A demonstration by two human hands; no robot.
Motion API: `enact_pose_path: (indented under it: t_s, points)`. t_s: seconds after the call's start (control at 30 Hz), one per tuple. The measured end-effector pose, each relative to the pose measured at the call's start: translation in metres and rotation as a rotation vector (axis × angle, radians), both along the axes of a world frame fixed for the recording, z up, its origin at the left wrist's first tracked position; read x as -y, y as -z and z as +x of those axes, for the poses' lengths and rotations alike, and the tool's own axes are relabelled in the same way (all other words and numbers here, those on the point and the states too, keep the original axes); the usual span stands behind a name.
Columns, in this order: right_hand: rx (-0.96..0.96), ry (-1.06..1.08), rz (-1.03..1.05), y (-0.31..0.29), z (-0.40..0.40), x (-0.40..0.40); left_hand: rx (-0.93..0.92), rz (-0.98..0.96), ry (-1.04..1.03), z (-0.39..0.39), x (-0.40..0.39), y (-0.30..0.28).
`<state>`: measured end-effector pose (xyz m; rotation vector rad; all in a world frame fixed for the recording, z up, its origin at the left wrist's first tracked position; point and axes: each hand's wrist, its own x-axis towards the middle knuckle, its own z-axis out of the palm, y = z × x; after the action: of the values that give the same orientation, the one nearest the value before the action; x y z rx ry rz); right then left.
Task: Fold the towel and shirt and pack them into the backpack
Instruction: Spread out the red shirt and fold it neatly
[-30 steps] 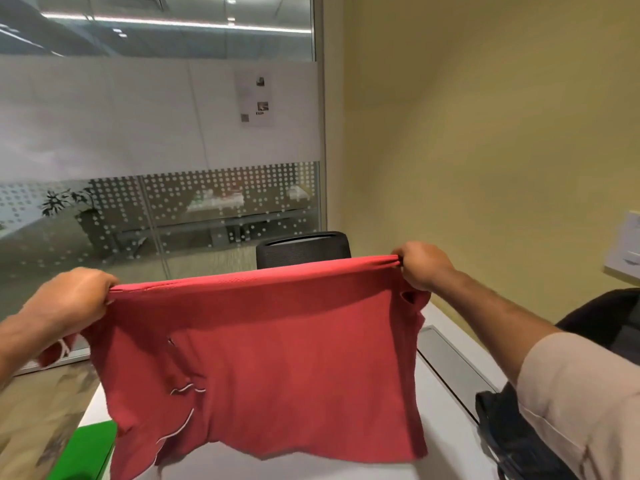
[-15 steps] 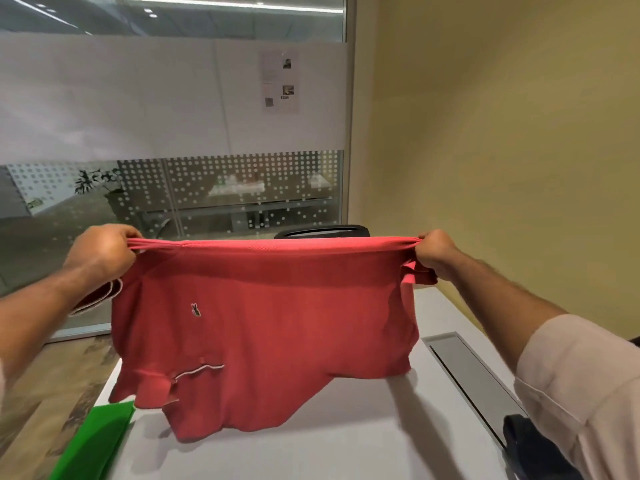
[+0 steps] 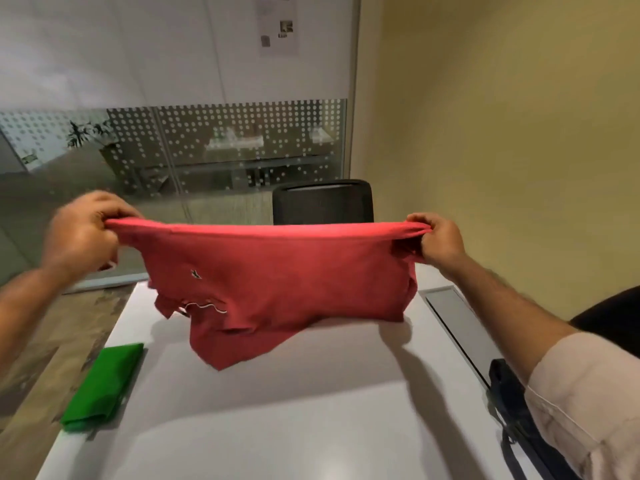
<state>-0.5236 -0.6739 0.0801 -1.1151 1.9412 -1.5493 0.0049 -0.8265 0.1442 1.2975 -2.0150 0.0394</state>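
A red polo shirt (image 3: 277, 282) hangs stretched between my two hands above the white table (image 3: 311, 410), its lower part resting crumpled on the tabletop. My left hand (image 3: 79, 233) grips the shirt's left top corner. My right hand (image 3: 438, 240) pinches the right top corner. A folded green towel (image 3: 104, 386) lies flat at the table's left edge. A dark backpack (image 3: 519, 417) shows partly at the right, mostly hidden behind my right sleeve.
A black office chair (image 3: 322, 202) stands behind the table's far edge. A grey cable hatch (image 3: 464, 330) runs along the table's right side. A glass partition is behind on the left, a yellow wall on the right.
Both hands have lowered the shirt, and its bottom now lies bunched on the table instead of hanging free. The camera has tilted down.
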Motion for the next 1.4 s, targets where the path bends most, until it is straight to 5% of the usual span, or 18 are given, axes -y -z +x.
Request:
enact_pose_path:
  t_s: [0.2, 0.4, 0.57, 0.73, 1.1, 1.27, 1.4]
  points:
    - [-0.641, -0.103, 0.476, 0.135, 0.016, -0.082, 0.205, 0.211, 0.189, 0.026, -0.090, 0.138]
    - [-0.797, -0.302, 0.711, 0.219, 0.045, -0.164, 0.226, 0.637, 0.026, 0.052, -0.173, 0.259]
    - [-0.867, -0.347, 0.820, 0.259, 0.056, -0.220, 0.354, 0.718, 0.020, 0.067, -0.230, 0.321]
    - [-0.958, -0.289, 0.809, 0.280, 0.060, -0.256, 0.620, 0.740, 0.157, 0.061, -0.271, 0.352]
    - [-1.002, -0.169, 0.918, 0.290, 0.074, -0.282, 0.627, 0.914, -0.132, 0.061, -0.308, 0.363]
    - [-1.017, -0.450, 0.800, 0.308, 0.092, -0.279, 0.609, 0.909, -0.175, 0.062, -0.313, 0.368]
    - [-0.945, -0.421, 0.872, 0.310, 0.101, -0.277, 0.592, 1.000, -0.184, 0.061, -0.317, 0.368]
